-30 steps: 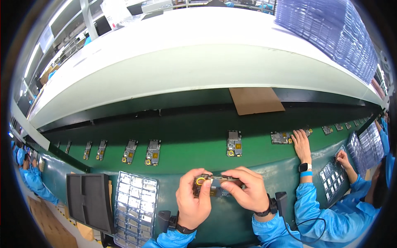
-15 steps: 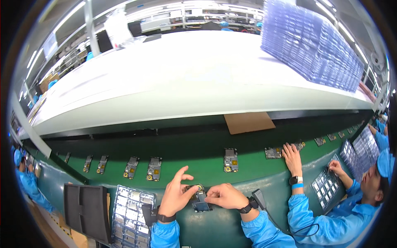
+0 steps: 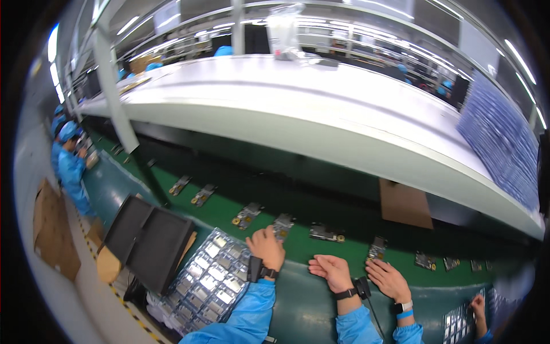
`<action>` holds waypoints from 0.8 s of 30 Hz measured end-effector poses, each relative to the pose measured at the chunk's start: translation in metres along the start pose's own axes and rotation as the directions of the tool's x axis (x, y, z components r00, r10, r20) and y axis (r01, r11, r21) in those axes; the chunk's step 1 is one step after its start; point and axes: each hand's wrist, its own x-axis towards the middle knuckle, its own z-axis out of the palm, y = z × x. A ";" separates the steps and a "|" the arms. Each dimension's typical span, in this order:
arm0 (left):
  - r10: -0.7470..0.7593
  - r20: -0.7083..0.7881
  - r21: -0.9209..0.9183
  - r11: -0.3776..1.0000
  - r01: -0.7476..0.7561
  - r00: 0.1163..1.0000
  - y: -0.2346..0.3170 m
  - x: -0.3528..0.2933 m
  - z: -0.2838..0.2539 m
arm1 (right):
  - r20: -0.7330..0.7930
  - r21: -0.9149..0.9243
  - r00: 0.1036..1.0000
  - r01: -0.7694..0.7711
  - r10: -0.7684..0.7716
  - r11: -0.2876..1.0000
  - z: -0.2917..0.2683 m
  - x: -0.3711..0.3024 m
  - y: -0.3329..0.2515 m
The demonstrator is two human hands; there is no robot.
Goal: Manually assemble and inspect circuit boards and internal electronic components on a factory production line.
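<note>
My left hand [image 3: 266, 250] reaches onto the green belt, its fingers closed at the near end of a circuit board [image 3: 283, 223]; the fingertips are partly hidden. To its right, my right hand [image 3: 334, 273] hovers at the belt's near edge with fingers stretched out and nothing in them. Just beyond it lies another circuit board [image 3: 327, 232] with a yellow ring at one end. A clear tray [image 3: 213, 275] holding rows of metallic parts sits beside my left forearm.
A co-worker's hand [image 3: 389, 281] touches a board [image 3: 376, 248] at my right. More boards line the green belt [image 3: 303, 249]. A black foam-like case [image 3: 150, 241] leans at the left. The white shelf [image 3: 275, 109] overhangs the belt, carrying stacked clear trays [image 3: 501, 137].
The view has swung left. The board I held between both hands now lies on the belt. My left hand has moved to another board, and my right hand has let go.
</note>
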 end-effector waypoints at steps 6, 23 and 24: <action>-0.105 -0.075 -0.665 0.746 0.029 0.992 0.021 0.006 0.000 | 0.015 -0.262 0.973 0.225 -0.229 0.939 0.012 -0.018 0.002; 0.238 0.523 -0.841 -0.009 0.540 0.818 0.095 -0.057 0.037 | 0.559 -0.774 0.823 0.563 0.104 -0.289 0.212 0.002 0.027; 0.255 0.480 -0.877 0.176 0.447 0.840 0.093 -0.056 0.034 | 0.522 -0.793 0.848 0.524 0.097 -0.311 0.213 0.002 0.030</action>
